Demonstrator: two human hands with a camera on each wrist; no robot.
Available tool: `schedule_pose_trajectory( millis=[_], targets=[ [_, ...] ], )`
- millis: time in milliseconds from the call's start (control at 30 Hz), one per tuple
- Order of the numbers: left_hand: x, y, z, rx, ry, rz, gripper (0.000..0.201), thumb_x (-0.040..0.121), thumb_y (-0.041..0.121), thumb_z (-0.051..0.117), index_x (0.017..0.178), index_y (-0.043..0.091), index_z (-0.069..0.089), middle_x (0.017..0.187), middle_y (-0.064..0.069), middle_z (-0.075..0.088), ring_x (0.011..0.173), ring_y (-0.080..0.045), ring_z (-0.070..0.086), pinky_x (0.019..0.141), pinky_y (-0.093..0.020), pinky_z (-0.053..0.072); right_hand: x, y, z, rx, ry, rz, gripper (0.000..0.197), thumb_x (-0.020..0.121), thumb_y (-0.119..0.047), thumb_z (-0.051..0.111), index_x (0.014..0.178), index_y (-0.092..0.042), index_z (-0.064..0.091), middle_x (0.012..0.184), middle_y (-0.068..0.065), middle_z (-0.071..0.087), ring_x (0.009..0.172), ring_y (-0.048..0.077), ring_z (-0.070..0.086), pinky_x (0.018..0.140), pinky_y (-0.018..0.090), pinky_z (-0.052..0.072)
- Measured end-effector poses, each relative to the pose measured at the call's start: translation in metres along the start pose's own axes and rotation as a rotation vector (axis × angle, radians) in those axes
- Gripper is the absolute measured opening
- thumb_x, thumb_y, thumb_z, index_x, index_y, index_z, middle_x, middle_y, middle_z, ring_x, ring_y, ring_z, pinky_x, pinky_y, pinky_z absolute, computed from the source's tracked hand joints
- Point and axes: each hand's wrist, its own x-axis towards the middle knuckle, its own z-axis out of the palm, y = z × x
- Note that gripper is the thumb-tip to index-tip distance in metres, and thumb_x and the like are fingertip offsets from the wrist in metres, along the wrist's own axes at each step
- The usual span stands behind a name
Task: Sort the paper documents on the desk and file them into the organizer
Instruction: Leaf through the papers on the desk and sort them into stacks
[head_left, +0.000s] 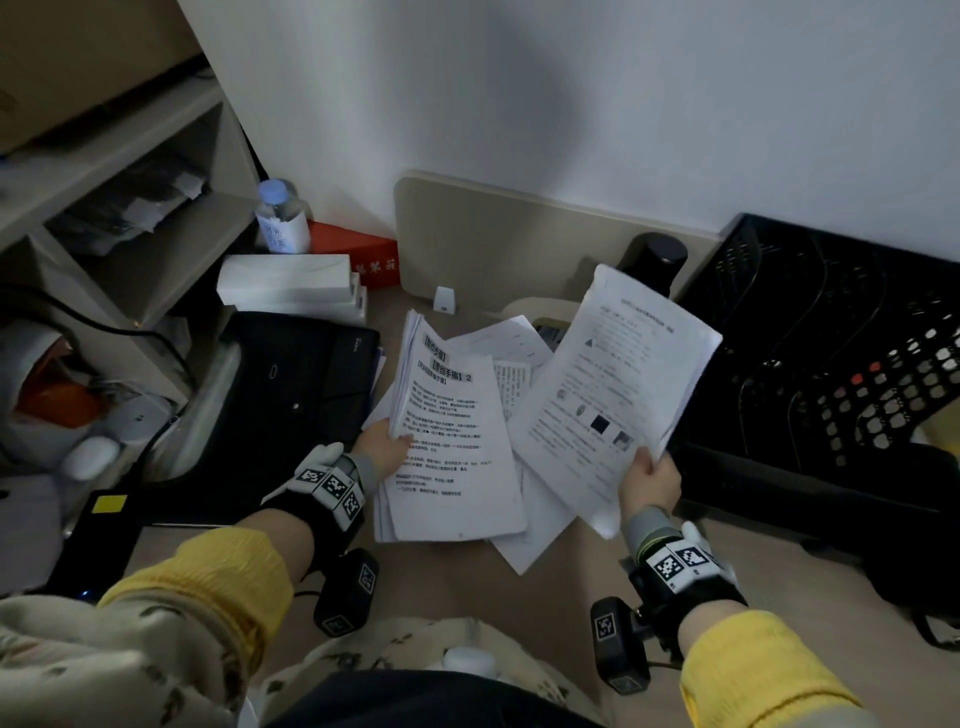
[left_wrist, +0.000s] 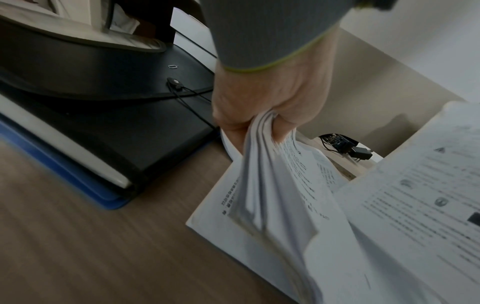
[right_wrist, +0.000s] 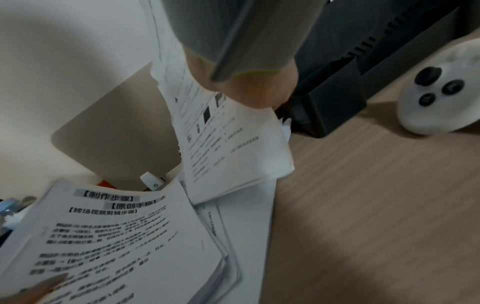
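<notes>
My left hand (head_left: 382, 447) grips a thick stack of printed sheets (head_left: 449, 431) by its left edge, thumb on the top page with bold headings; the wrist view shows the stack (left_wrist: 272, 185) bent in my left hand (left_wrist: 262, 107). My right hand (head_left: 649, 480) pinches a thinner set of pages with small pictures (head_left: 613, 384) at its lower corner, lifted and tilted above the desk; the right wrist view shows these pages (right_wrist: 228, 144). Loose papers (head_left: 519, 353) lie on the desk beneath both. The black mesh organizer (head_left: 831, 353) stands at the right.
A black folder (head_left: 291, 384) lies left of the papers on a blue one (left_wrist: 64, 164). White boxes (head_left: 291, 286), a bottle (head_left: 280, 215) and a red box (head_left: 363, 249) sit behind it. Shelves (head_left: 119, 208) rise at far left. A white controller (right_wrist: 441, 88) lies near the organizer.
</notes>
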Motion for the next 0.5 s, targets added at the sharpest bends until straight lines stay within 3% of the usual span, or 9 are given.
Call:
schedule_pose_trajectory(
  millis=[133,267,333,433,500],
  targets=[
    [-0.003,-0.001,0.0,-0.002,0.016,-0.007,0.039,0.097,0.014,0.049,0.135,0.005,0.048,0.135,-0.016,0.054,0.125,-0.035,0.051,0.108,-0.043,0.04,-0.004,-0.011,0.0,0.089,0.086,-0.047,0.036,0.1,-0.019,0.039,0.127,0.001,0.052,0.123,0.027,0.058,0.114,0.042,0.055,0.098,0.039,0.041],
    [-0.004,0.0,-0.001,-0.051,-0.013,-0.012,0.043,0.097,0.015,0.049,0.139,0.007,0.044,0.135,-0.014,0.054,0.123,-0.035,0.052,0.105,-0.04,0.043,-0.004,-0.014,0.006,0.148,0.019,0.011,0.04,0.099,-0.023,0.04,0.129,0.002,0.048,0.128,0.025,0.055,0.12,0.039,0.051,0.103,0.04,0.039],
    [-0.005,-0.002,-0.003,-0.078,-0.03,-0.015,0.044,0.096,0.017,0.052,0.139,0.007,0.043,0.135,-0.014,0.054,0.123,-0.036,0.052,0.106,-0.044,0.043,-0.003,-0.012,0.011,0.134,-0.085,0.037,0.044,0.097,-0.026,0.043,0.13,0.003,0.046,0.129,0.022,0.054,0.123,0.038,0.049,0.107,0.043,0.038],
    [-0.008,-0.005,-0.006,-0.148,-0.044,-0.016,0.044,0.093,0.018,0.058,0.135,0.008,0.047,0.134,-0.016,0.056,0.12,-0.036,0.055,0.104,-0.051,0.044,-0.01,-0.012,0.016,0.037,-0.291,0.069,0.045,0.096,-0.027,0.045,0.136,-0.006,0.044,0.127,0.006,0.051,0.122,0.031,0.048,0.107,0.042,0.037],
    [-0.017,-0.002,-0.009,-0.214,-0.064,-0.007,0.044,0.092,0.016,0.06,0.133,0.008,0.049,0.133,-0.017,0.056,0.119,-0.036,0.056,0.103,-0.052,0.044,-0.017,-0.014,0.02,-0.059,-0.429,0.065,0.044,0.097,-0.025,0.044,0.137,-0.006,0.043,0.133,0.009,0.051,0.123,0.033,0.048,0.105,0.04,0.037]
  ],
)
